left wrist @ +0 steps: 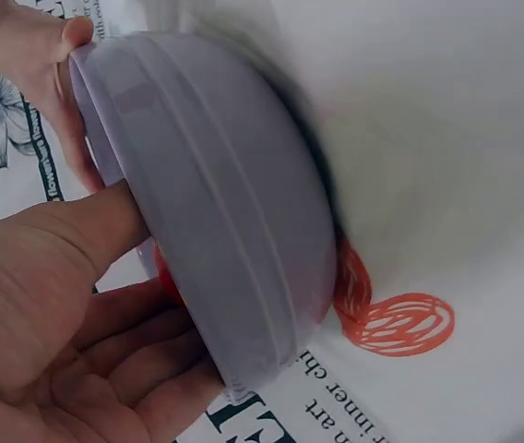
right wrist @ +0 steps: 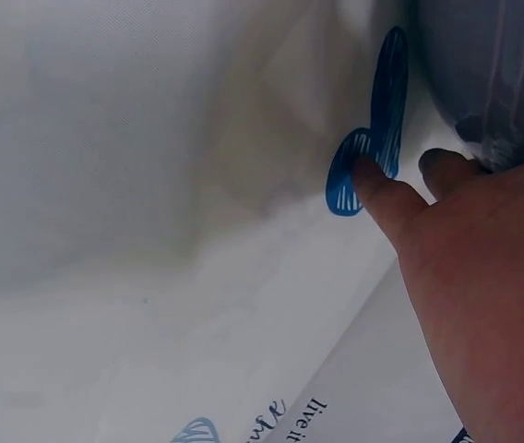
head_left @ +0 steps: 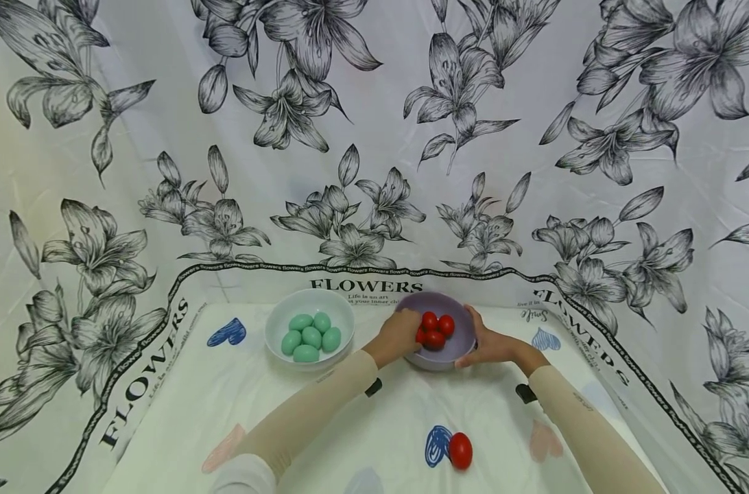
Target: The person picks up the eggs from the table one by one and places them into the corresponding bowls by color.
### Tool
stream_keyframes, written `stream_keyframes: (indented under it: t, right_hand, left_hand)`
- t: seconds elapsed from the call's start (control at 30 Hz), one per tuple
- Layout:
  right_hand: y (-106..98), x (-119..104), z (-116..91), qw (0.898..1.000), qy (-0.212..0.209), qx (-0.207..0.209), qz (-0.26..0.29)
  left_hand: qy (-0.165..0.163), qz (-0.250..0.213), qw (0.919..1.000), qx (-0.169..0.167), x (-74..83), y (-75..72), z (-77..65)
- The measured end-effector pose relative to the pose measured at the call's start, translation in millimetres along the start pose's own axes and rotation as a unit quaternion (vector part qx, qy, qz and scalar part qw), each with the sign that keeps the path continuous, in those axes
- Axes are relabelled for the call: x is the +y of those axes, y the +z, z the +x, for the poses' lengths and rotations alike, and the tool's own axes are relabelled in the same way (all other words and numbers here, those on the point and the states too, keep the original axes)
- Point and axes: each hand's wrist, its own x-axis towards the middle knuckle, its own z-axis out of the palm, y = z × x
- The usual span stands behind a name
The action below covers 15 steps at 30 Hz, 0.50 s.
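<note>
A purple bowl (head_left: 445, 360) with several red eggs (head_left: 435, 340) in it stands toward the far side of the table. Over its left rim my left hand (head_left: 402, 336) reaches in. The left wrist view shows its thumb and curled fingers around a red egg (left wrist: 167, 277), their tips hidden behind the rim. On the other side my right hand (head_left: 488, 343) holds the bowl's wall, thumb at the front and fingers along the right rim. In the right wrist view, fingertips (right wrist: 442, 171) are right at the bowl's side.
To the left, a white bowl (head_left: 276, 346) contains several green eggs (head_left: 311, 337). One red egg (head_left: 461, 451) lies nearer on the printed white cloth (head_left: 325, 432). A flower-print cloth (head_left: 374, 130) hangs behind and around the sides.
</note>
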Motion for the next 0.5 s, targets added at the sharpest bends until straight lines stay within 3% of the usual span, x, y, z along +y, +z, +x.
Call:
stream_keyframes:
  t: [0.3,0.5]
  right_hand:
    - [-1,1,-2,1.000,-0.009,-0.003,0.001]
    - [0,3,0,1.000,-0.010,-0.002,0.003]
  left_hand:
    - [-0.004,0.049,0.9988,0.004,13.6,6.8,1.3]
    - [-0.031,0.028,0.9991,-0.010,17.7,6.9,3.3]
